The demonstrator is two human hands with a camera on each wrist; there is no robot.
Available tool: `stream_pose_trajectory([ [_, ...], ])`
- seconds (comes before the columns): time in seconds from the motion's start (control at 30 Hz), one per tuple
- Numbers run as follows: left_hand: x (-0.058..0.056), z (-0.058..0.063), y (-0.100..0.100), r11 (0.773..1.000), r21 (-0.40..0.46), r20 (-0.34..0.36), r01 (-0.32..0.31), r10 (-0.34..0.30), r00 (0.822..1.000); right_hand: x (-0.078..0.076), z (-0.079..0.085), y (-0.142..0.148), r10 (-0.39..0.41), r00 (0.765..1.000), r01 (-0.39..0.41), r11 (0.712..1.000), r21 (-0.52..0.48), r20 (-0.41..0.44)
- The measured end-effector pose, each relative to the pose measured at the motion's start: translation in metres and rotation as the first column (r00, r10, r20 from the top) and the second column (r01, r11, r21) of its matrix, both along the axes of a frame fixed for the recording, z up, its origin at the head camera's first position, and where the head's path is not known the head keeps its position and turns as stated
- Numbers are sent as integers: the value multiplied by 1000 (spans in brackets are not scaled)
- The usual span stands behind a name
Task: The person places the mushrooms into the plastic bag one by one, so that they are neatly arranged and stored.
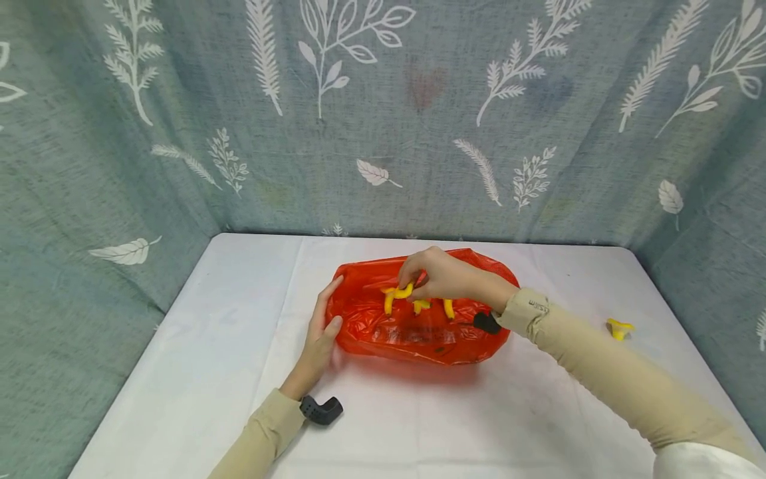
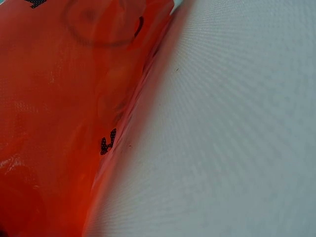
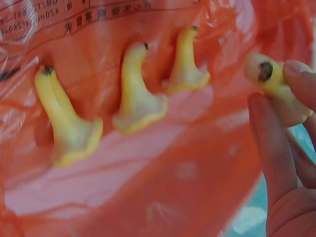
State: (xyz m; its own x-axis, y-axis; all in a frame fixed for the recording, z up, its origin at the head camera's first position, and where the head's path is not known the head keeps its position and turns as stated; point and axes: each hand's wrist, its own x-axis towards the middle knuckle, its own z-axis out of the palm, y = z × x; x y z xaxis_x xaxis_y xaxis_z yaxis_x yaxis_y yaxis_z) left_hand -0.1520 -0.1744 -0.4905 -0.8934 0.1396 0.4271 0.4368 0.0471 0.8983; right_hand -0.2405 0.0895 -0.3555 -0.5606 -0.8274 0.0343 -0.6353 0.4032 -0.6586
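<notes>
Fingers [image 1: 328, 291] of left hand [image 1: 318, 338] extended against left edge of red plastic bag [image 1: 413, 349]. Lone yellow trumpet-shaped piece [image 1: 620, 329] on table [image 1: 479, 432] at right. Three similar pieces [image 3: 138, 96] lie on bag; right hand [image 1: 441, 273] pinches another piece [image 1: 405, 291] above it. Leaf-print curtain [image 1: 335, 159] behind.

White table [image 1: 197, 362] is showing a fine weave in the left wrist view, plus a few tiny dark specks. Faint crease is running front to back on the left side; another is crossing near the bottom of the head view. Red plastic bag [image 1: 413, 346] is lying around mid-table, stretching wider than deep, gaping open at the top. Reddish tint is showing on the white along its near side. Single yellow mushroom-shaped piece [image 1: 619, 329] is sitting toward the right edge, well apart from bag.
</notes>
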Motion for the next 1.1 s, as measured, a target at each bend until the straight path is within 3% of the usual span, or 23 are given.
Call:
stream_pose_trajectory([
  [0.27, 0, -2, 0, 1000, -5, 5, -3, 3, 1000, -2, -21, -12, -20, 994, 13, 998, 66, 106],
  [0.63, 0, -4, 0, 1000, -12, 15, -7, 7, 1000, 1, -39, -25, 11, 999, -18, 980, 200, 36],
  [0.87, 0, -3, 1, 1000, -10, 13, 5, -5, 1000, 8, -44, -31, 10, 997, -25, 981, 191, 77],
  [1.1, 0, -2, 0, 1000, -17, 9, -1, 1, 1000, 10, -54, -39, 1, 998, -17, 973, 232, 66],
])
